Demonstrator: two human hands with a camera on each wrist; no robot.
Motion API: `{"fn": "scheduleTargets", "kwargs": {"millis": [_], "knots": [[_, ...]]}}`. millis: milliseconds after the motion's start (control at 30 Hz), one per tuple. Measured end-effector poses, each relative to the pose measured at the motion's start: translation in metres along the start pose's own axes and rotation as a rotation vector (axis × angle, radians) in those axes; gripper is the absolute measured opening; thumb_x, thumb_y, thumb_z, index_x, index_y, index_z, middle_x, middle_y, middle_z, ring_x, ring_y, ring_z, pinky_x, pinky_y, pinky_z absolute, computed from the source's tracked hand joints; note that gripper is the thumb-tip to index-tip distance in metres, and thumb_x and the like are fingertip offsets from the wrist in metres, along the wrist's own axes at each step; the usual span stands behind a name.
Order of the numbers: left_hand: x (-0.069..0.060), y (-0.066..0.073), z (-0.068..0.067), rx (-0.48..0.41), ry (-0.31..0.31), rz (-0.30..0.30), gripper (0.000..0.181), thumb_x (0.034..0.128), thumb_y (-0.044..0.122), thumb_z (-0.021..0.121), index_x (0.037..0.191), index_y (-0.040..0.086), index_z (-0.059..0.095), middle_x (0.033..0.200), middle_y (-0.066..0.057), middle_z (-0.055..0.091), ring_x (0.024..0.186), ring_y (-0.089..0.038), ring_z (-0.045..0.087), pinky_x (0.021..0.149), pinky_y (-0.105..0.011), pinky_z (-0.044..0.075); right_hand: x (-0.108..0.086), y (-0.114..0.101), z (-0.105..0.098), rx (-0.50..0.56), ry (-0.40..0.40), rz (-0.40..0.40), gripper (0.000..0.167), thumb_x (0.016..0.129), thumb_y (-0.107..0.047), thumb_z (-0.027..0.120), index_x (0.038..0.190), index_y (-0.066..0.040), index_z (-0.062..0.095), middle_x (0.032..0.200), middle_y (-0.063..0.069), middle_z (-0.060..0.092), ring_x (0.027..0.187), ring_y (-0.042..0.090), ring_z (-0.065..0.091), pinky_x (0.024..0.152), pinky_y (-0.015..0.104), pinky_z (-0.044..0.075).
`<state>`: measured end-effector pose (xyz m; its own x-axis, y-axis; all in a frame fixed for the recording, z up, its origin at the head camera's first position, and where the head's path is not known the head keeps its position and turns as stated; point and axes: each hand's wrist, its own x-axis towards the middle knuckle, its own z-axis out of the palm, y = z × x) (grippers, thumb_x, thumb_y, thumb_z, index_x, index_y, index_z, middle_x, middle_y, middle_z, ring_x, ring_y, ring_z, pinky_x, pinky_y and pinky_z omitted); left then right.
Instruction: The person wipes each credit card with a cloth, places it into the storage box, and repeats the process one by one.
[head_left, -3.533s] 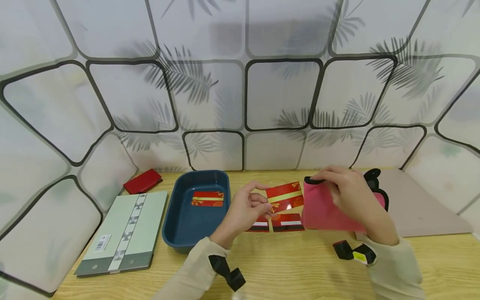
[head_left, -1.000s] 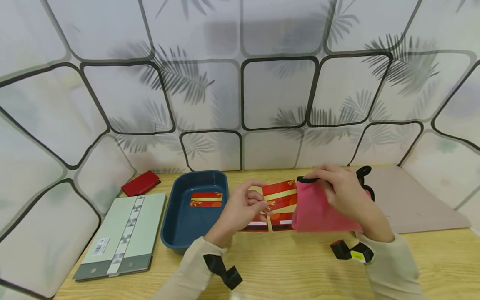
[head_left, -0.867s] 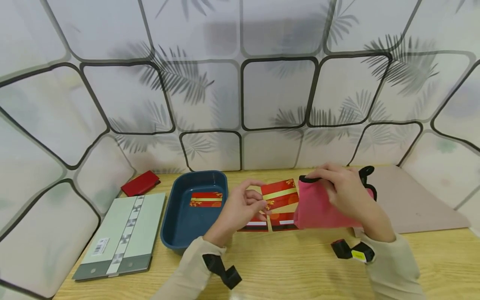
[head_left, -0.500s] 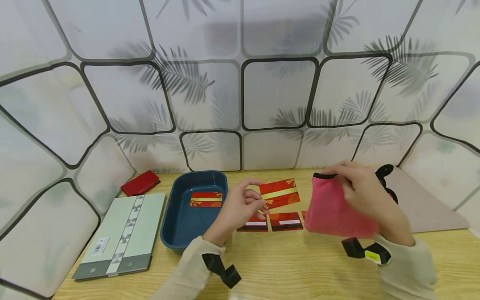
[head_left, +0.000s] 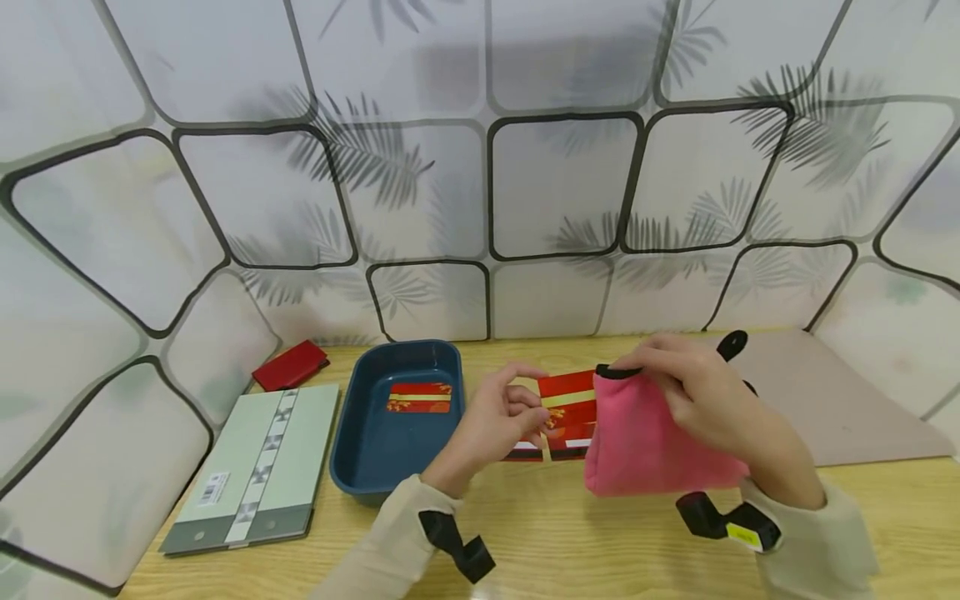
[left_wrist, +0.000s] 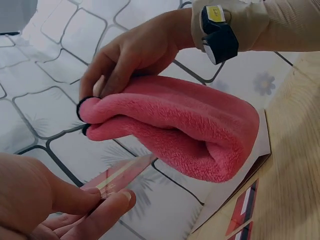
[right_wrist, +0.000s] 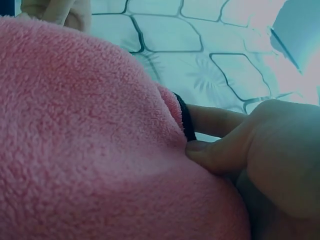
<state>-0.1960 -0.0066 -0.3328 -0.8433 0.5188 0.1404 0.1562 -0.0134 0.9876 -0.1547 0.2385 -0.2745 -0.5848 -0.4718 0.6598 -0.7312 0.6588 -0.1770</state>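
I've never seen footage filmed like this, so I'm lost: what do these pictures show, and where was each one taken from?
There is no robot here, just a person's two bare hands. The wide picture comes from a camera worn on the head, looking forward and down. The two closer ones come from cameras on the wrists, each facing that hand's work.

The left hand pinches a red-and-gold card. The right hand grips a folded pink cloth near its black edging.

On the wooden table stands a blue tray with a similar card in it. In the wide picture, a pale green folder and a red wallet-like case lie left of the tray; more red cards lie to its right, partly hidden.
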Motion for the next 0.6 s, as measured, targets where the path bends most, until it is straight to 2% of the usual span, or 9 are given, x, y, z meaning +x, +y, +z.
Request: {"fn": "scheduleTargets", "kwargs": {"millis": [100, 200, 333, 500, 600], "knots": [[-0.001, -0.002, 0.002, 0.009, -0.005, -0.012, 0.041, 0.089, -0.009, 0.059, 0.127, 0.002, 0.051, 0.092, -0.025, 0.064, 0.067, -0.02, 0.069, 0.065, -0.04, 0.06, 0.002, -0.005, 0.005, 0.045, -0.02, -0.018, 0.056, 0.071, 0.026, 0.05, 0.1, -0.015, 0.073, 0.094, -0.007, 0.065, 0.085, 0.008, 0.058, 0.077, 0.008, 0.043], [0.0, -0.004, 0.003, 0.033, -0.018, 0.002, 0.039, 0.0894, -0.009, 0.058, 0.127, 0.001, 0.051, 0.093, -0.026, 0.065, 0.067, -0.024, 0.069, 0.064, -0.038, 0.06, 0.005, -0.009, 0.013, 0.07, -0.032, -0.043, 0.054, 0.071, 0.026, 0.049, 0.1, -0.013, 0.073, 0.092, -0.007, 0.064, 0.083, 0.007, 0.057, 0.075, 0.01, 0.044], [0.0, -0.003, 0.004, 0.054, -0.045, 0.018, 0.038, 0.0904, -0.009, 0.057, 0.127, 0.002, 0.051, 0.093, -0.026, 0.064, 0.069, -0.029, 0.069, 0.063, -0.036, 0.06, 0.008, -0.012, 0.024, 0.06, -0.035, -0.067, 0.051, 0.071, 0.025, 0.052, 0.098, -0.013, 0.073, 0.092, -0.004, 0.063, 0.084, 0.009, 0.059, 0.074, 0.017, 0.047], [0.0, -0.002, 0.006, 0.059, -0.088, 0.035, 0.04, 0.0907, -0.012, 0.051, 0.128, 0.001, 0.05, 0.095, -0.028, 0.065, 0.067, -0.027, 0.069, 0.066, -0.037, 0.061, 0.008, -0.012, 0.034, 0.038, -0.022, -0.096, 0.049, 0.07, 0.025, 0.055, 0.096, -0.013, 0.074, 0.091, -0.002, 0.063, 0.083, 0.012, 0.059, 0.07, 0.028, 0.051], [0.0, -0.002, 0.007, 0.068, -0.092, 0.034, 0.042, 0.0896, -0.015, 0.048, 0.128, 0.002, 0.05, 0.096, -0.027, 0.065, 0.066, -0.027, 0.068, 0.067, -0.037, 0.06, 0.008, -0.012, 0.04, 0.038, -0.02, -0.104, 0.049, 0.071, 0.025, 0.055, 0.096, -0.013, 0.074, 0.091, -0.001, 0.062, 0.081, 0.012, 0.058, 0.068, 0.028, 0.052]]}}
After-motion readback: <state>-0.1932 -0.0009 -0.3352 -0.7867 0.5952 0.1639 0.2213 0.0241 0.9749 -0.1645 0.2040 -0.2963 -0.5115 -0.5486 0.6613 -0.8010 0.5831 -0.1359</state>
